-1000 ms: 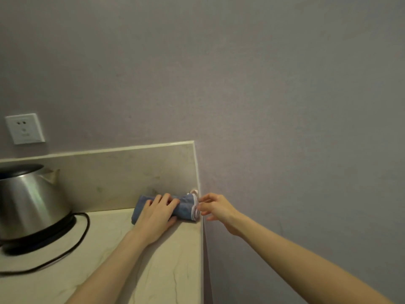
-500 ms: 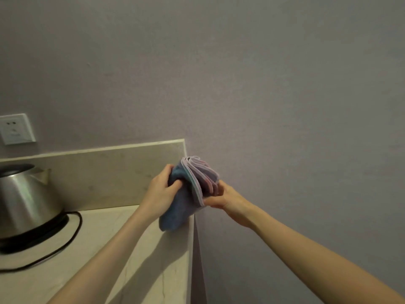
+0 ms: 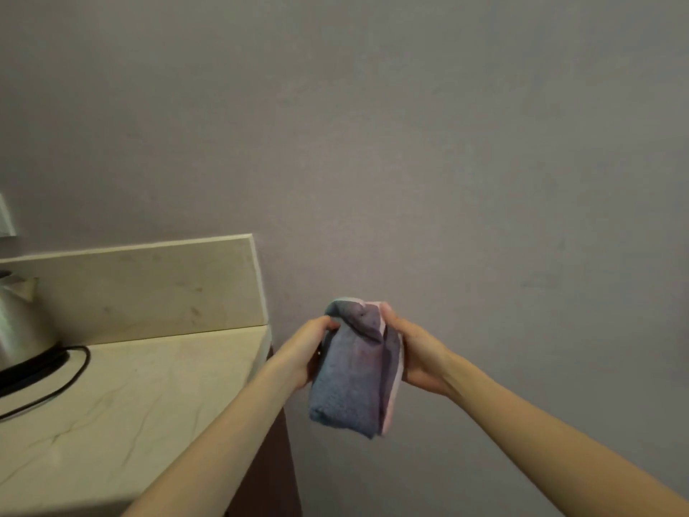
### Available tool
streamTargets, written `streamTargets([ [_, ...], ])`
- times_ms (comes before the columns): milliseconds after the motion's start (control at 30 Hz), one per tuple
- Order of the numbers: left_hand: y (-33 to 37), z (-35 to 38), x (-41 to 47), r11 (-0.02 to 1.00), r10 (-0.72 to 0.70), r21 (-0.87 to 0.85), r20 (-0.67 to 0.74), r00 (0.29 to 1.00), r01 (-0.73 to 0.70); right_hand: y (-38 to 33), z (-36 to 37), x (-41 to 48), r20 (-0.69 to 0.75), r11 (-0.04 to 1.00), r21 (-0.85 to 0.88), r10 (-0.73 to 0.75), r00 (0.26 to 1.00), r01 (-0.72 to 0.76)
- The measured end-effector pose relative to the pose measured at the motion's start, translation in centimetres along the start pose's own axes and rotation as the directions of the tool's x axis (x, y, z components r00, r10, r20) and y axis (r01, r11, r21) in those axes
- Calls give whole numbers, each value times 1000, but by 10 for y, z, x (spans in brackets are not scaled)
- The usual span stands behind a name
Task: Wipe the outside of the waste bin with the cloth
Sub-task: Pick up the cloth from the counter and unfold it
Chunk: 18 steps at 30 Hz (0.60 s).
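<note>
Grey-mauve wall (image 3: 410, 143) fills most of what I see, plain, w/ a white socket plate (image 3: 6, 218) cut off at the far left edge. Low on the left is the table (image 3: 130, 404), pale marble-look top w/ thin dark veins, and a matching upstand (image 3: 141, 289) along its back edge that stops at the back right corner. A steel kettle (image 3: 18, 322) sits on a dark base at the table's left edge, only partly in frame, its black cord (image 3: 71, 378) looping over the top toward the front left.

Both my hands are out past the table's right edge, in front of the wall, not over the top at all. Between them is the cloth (image 3: 350, 375), folded into a thick wad, blue-grey w/ a pale pinkish trim showing down its right side and at the top. It hangs upright, lower end free in the air, touching nothing but my hands.

My left hand (image 3: 304, 352) is curled closed on the cloth's left side, thumb tucked at the upper fold. My right hand (image 3: 417, 352) is wrapped on the right side, thumb pressed on the top corner, fingers hidden behind the fabric.

Bin: can't see it anywhere in this view.
</note>
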<state>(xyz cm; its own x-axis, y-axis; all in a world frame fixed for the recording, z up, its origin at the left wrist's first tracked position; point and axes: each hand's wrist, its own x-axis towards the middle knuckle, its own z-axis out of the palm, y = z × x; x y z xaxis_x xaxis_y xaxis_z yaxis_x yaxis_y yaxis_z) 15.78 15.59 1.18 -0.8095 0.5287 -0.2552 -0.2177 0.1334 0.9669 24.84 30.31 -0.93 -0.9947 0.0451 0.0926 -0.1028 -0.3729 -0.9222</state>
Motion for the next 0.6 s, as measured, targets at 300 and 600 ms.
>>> streamTargets([
  [300, -24, 93, -31, 980, 78, 178, 62, 995, -88, -9, -56, -78, -198, 959, -275, 11, 980, -66],
  [600, -28, 144, -60, 968, 249, 46, -65, 966, -246, -16, -88, -122, -140, 949, -280, 109, 984, -145],
])
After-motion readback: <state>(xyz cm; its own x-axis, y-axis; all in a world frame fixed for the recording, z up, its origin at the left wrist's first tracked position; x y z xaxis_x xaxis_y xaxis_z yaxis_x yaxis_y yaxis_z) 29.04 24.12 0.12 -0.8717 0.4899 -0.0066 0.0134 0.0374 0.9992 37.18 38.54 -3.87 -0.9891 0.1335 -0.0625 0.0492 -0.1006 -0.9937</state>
